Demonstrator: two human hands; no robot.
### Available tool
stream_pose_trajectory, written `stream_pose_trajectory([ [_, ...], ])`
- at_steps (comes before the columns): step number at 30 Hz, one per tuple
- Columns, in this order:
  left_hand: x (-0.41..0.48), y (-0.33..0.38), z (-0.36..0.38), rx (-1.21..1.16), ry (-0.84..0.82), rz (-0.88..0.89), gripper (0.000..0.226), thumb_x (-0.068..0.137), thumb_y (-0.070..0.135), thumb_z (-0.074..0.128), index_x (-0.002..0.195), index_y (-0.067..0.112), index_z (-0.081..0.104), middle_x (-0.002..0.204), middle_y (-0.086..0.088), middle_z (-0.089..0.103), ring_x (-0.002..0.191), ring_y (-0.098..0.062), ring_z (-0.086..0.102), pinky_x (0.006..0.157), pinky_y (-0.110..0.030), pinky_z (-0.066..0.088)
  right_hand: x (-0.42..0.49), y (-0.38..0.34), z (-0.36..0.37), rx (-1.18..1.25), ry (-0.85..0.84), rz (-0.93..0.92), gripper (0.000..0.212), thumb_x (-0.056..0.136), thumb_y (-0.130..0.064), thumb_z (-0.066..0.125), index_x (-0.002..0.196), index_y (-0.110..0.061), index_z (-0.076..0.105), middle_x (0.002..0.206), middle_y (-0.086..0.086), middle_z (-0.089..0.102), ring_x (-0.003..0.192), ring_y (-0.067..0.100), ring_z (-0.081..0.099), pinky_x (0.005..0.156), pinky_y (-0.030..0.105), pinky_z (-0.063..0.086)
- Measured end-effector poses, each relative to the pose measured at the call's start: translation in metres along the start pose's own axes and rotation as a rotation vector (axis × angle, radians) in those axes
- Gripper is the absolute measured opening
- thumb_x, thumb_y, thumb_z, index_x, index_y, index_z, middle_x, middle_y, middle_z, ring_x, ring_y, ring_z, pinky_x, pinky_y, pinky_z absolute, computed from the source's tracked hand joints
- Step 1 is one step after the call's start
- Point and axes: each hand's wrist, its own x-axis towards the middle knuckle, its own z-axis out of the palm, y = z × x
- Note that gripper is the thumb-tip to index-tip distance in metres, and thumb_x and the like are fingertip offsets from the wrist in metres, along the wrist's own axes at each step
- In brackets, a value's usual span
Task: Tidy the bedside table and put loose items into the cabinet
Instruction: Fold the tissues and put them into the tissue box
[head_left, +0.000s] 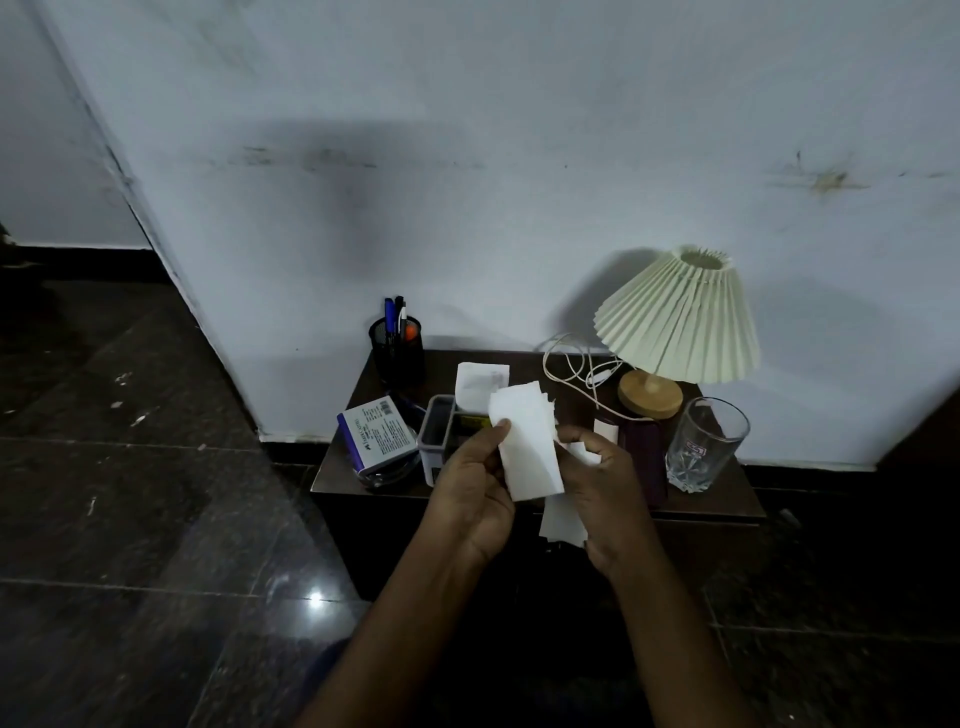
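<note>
Dark bedside table (730, 501) sitting against pale wall (519, 156). Up front, left hand (470, 493) pinching white paper slip (530, 441), right hand (602, 493) gripping more slips (563, 517), both hovering over table's front edge. From hands: glass (706, 444) standing at 3 o'clock, lamp (680, 317) at 1, purple box (379, 434) at 9, pen holder (397, 351) at 11.

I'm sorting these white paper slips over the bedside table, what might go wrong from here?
The clear glass tumbler stands near the front edge of the dark table, beside the right hand; a careless move may knock it off. The white paper slips fan loosely between the left hand and the right; the low-hanging ones may drop to the floor.
</note>
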Motion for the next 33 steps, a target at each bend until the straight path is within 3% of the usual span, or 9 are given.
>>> stream_pose_trajectory([
  [5, 0.004, -0.006, 0.0, 0.075, 0.079, 0.106, 0.028, 0.098, 0.01, 0.066, 0.126, 0.006, 0.063, 0.127, -0.023, 0.071, 0.106, -0.04, 0.07, 0.079, -0.056, 0.06, 0.003, 0.003, -0.001, 0.052, 0.026, 0.108, 0.01, 0.096, -0.029, 0.072, 0.097, -0.024, 0.08, 0.095, 0.003, 0.08, 0.083, 0.022, 0.075, 0.058, 0.029, 0.056],
  [9, 0.009, -0.003, -0.009, 0.101, 0.155, 0.247, 0.036, 0.094, 0.005, 0.07, 0.129, 0.006, 0.061, 0.125, -0.018, 0.073, 0.113, -0.039, 0.069, 0.092, -0.064, 0.057, 0.006, -0.002, -0.011, 0.487, -0.052, 0.419, 0.034, 0.104, -0.019, 0.045, 0.114, -0.009, 0.076, 0.108, 0.019, 0.074, 0.087, 0.035, 0.071, 0.079, 0.04, 0.054],
  [12, 0.01, 0.0, -0.017, 0.213, 0.182, 0.338, 0.03, 0.093, 0.009, 0.074, 0.122, 0.012, 0.068, 0.109, -0.008, 0.079, 0.103, -0.03, 0.075, 0.087, -0.055, 0.063, 0.01, -0.007, -0.021, 0.522, -0.016, 0.249, 0.036, 0.099, 0.005, 0.038, 0.127, 0.001, 0.06, 0.128, 0.03, 0.066, 0.103, 0.042, 0.068, 0.091, 0.048, 0.054],
  [14, 0.01, -0.003, -0.017, 0.279, 0.194, 0.377, 0.018, 0.093, 0.01, 0.075, 0.109, 0.015, 0.07, 0.1, -0.003, 0.081, 0.089, -0.022, 0.078, 0.08, -0.047, 0.065, 0.012, -0.009, -0.021, 0.381, -0.049, 0.099, 0.032, 0.096, 0.012, 0.042, 0.119, 0.004, 0.063, 0.127, 0.028, 0.069, 0.119, 0.04, 0.067, 0.104, 0.047, 0.053],
  [17, 0.009, -0.01, -0.013, 0.349, 0.159, 0.398, 0.007, 0.094, 0.008, 0.073, 0.1, 0.01, 0.073, 0.094, -0.01, 0.081, 0.083, -0.027, 0.075, 0.079, -0.047, 0.061, 0.011, -0.014, -0.017, 0.199, -0.22, -0.072, 0.026, 0.092, 0.009, 0.058, 0.109, -0.005, 0.071, 0.119, 0.015, 0.076, 0.117, 0.031, 0.071, 0.09, 0.033, 0.061],
  [20, 0.008, -0.016, -0.011, 0.371, 0.111, 0.353, 0.014, 0.095, 0.009, 0.072, 0.108, 0.004, 0.074, 0.104, -0.018, 0.079, 0.093, -0.036, 0.074, 0.084, -0.047, 0.059, 0.011, -0.017, -0.009, -0.014, -0.321, -0.165, 0.022, 0.088, -0.006, 0.069, 0.106, -0.017, 0.075, 0.121, 0.007, 0.076, 0.116, 0.029, 0.071, 0.091, 0.041, 0.061],
  [22, 0.006, -0.017, -0.011, 0.355, 0.083, 0.289, 0.015, 0.097, 0.011, 0.07, 0.11, 0.007, 0.075, 0.106, -0.017, 0.079, 0.092, -0.036, 0.075, 0.078, -0.044, 0.061, 0.013, -0.018, -0.002, -0.074, -0.258, -0.174, 0.02, 0.086, -0.008, 0.073, 0.1, -0.023, 0.076, 0.118, 0.004, 0.076, 0.111, 0.028, 0.071, 0.09, 0.045, 0.06],
  [27, 0.006, -0.013, -0.012, 0.253, 0.046, 0.163, 0.02, 0.098, 0.007, 0.065, 0.116, 0.003, 0.073, 0.109, -0.023, 0.077, 0.088, -0.033, 0.074, 0.071, -0.039, 0.062, 0.018, -0.02, 0.005, -0.064, -0.127, -0.182, 0.027, 0.083, 0.003, 0.079, 0.096, -0.021, 0.075, 0.106, -0.015, 0.078, 0.088, -0.002, 0.072, 0.067, 0.014, 0.055],
  [33, 0.008, -0.009, -0.016, 0.286, 0.037, 0.138, 0.018, 0.1, 0.006, 0.06, 0.113, 0.005, 0.072, 0.105, -0.018, 0.077, 0.082, -0.028, 0.074, 0.061, -0.035, 0.059, 0.023, -0.018, 0.006, -0.123, -0.088, -0.228, 0.025, 0.083, 0.002, 0.08, 0.101, -0.013, 0.074, 0.098, -0.022, 0.077, 0.084, -0.006, 0.068, 0.068, 0.011, 0.052],
])
